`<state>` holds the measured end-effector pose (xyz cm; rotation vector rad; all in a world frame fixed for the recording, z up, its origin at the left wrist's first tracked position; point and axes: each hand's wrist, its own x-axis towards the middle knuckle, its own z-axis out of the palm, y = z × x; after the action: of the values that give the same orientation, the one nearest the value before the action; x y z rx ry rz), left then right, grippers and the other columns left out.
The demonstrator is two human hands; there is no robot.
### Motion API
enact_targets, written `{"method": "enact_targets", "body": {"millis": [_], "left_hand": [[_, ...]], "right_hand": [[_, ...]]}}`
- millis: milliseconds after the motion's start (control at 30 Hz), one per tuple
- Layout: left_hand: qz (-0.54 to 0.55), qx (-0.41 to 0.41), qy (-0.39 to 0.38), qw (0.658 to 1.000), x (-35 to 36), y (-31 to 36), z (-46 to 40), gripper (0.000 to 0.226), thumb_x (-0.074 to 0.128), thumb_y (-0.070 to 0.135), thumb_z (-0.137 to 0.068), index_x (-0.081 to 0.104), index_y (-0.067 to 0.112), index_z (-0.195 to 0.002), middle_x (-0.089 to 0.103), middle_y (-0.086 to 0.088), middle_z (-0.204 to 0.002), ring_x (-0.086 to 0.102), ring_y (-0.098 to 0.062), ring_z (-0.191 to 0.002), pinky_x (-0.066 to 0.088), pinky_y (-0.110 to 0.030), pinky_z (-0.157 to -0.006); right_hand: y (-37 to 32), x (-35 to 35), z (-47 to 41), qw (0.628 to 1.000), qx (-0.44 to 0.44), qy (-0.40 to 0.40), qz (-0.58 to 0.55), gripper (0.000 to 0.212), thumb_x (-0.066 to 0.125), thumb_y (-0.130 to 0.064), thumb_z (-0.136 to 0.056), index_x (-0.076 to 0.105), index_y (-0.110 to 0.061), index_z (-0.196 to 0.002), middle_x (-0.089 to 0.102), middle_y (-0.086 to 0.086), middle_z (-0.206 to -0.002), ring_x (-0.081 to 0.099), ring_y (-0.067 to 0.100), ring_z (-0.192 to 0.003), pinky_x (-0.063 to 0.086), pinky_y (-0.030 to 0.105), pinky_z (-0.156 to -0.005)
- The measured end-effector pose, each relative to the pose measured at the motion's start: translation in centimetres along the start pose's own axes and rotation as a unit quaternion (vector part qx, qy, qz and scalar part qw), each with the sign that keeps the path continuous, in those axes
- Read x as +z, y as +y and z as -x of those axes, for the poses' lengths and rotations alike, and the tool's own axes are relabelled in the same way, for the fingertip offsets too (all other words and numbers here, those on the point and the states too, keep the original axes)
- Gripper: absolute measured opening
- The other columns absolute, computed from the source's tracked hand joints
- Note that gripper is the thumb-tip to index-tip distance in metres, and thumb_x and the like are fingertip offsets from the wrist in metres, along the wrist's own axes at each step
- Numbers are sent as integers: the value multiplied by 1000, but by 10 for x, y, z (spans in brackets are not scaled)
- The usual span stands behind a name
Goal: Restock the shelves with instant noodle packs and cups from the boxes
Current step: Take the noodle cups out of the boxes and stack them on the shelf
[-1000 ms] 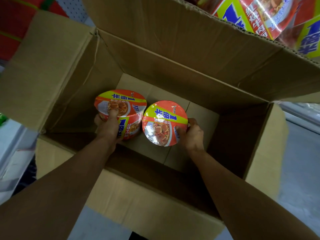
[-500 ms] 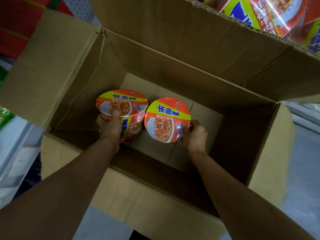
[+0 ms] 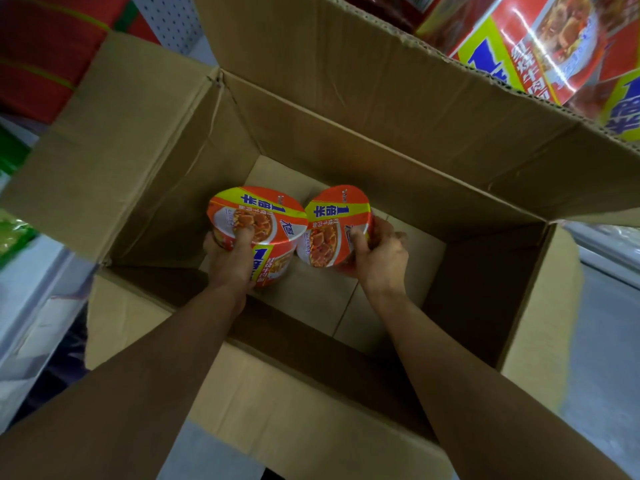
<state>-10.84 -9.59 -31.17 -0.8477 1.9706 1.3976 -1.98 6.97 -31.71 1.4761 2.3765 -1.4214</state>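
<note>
Head view: risen a little off the floor of the cardboard box since a second ago, both cups closer together, rims now nearly touching; lift-out judged under way, shelving still to come. Left hand wrapped round the left noodle cup, thumb on lid, axis near upright. Right hand clasping the right noodle cup, lid tipped toward camera and left

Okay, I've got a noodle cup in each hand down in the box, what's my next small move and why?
Probably lift both straight up out of the cardboard box. Your left hand grips the left noodle cup, thumb on its lid, and your right hand grips the tilted right noodle cup. No other cups show on the visible box floor, and the open flaps leave the way up clear.
</note>
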Motion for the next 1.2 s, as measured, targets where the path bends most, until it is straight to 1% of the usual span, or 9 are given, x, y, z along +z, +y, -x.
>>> {"method": "enact_targets", "body": {"millis": [100, 200, 300, 600, 700, 867, 1000, 1133, 1200], "left_hand": [[6, 3, 1, 1000, 0, -1, 0, 76, 56, 46, -90, 12, 31, -151, 45, -10, -140, 52, -31, -117, 47, -46, -88], [6, 8, 3, 1000, 1, -2, -2, 79, 57, 51, -88, 12, 31, -150, 44, -10, -141, 52, -31, -118, 47, -49, -93], [-4, 9, 6, 1000, 0, -3, -4, 81, 58, 52, -88, 11, 31, -150, 43, -10, -142, 51, -33, -120, 45, -53, -97], [-14, 13, 10, 1000, 1, -2, -3, 77, 55, 49, -90, 10, 31, -151, 41, -10, -143, 49, -33, -122, 42, -55, -101], [-22, 21, 12, 999, 0, 0, 1, 76, 56, 51, -89, 13, 32, -150, 44, -10, -140, 51, -33, -119, 43, -56, -100], [-9, 41, 9, 999, 0, 5, 12, 75, 59, 50, -88, 18, 32, -148, 49, -8, -136, 55, -26, -106, 48, -52, -95], [10, 58, -1, 998, -1, 12, 28, 74, 60, 47, -88, 19, 31, -148, 49, -8, -136, 56, -25, -106, 48, -54, -95], [30, 77, -1, 997, -8, 23, 51, 71, 59, 42, -90, 20, 29, -148, 49, -7, -135, 56, -23, -104, 48, -52, -95], [42, 87, 1, 995, -14, 29, 65, 70, 58, 40, -91, 20, 28, -148, 50, -7, -135, 56, -22, -103, 49, -50, -95]], "right_hand": [[4, 0, 2, 999, 19, -27, 3, 54, 48, -44, -95, 36, -26, -145, 32, 11, -135, 45, 14, -105, 36, 20, -85], [9, 4, 2, 997, 34, -72, 1, 62, 43, -51, -95, 22, -32, -150, 23, 13, -145, 43, 31, -125, 42, 30, -92], [10, 5, 0, 993, 47, -108, -3, 69, 44, -56, -93, 11, -38, -150, 19, 9, -149, 36, 36, -132, 43, 46, -103], [12, 0, -12, 990, 51, -132, 13, 72, 51, -56, -89, 13, -41, -149, 19, 7, -147, 34, 37, -131, 44, 52, -101], [13, -1, -10, 990, 48, -129, -9, 69, 54, -49, -90, 18, -40, -148, 18, 5, -147, 35, 36, -131, 47, 50, -99], [10, -9, -6, 988, 76, -128, -47, 63, 55, -38, -93, 24, -34, -149, 22, 7, -144, 43, 30, -126, 43, 28, -86], [4, -21, 2, 986, 86, -133, -58, 63, 56, -37, -93, 25, -32, -149, 22, 6, -144, 41, 29, -127, 40, 29, -85], [-10, -40, 17, 983, 82, -142, -78, 65, 58, -38, -92, 25, -34, -148, 21, 4, -145, 39, 27, -129, 40, 16, -69], [-19, -50, 28, 983, 73, -144, -84, 65, 58, -38, -92, 25, -35, -148, 21, 4, -145, 38, 27, -129, 39, 15, -68]]}}
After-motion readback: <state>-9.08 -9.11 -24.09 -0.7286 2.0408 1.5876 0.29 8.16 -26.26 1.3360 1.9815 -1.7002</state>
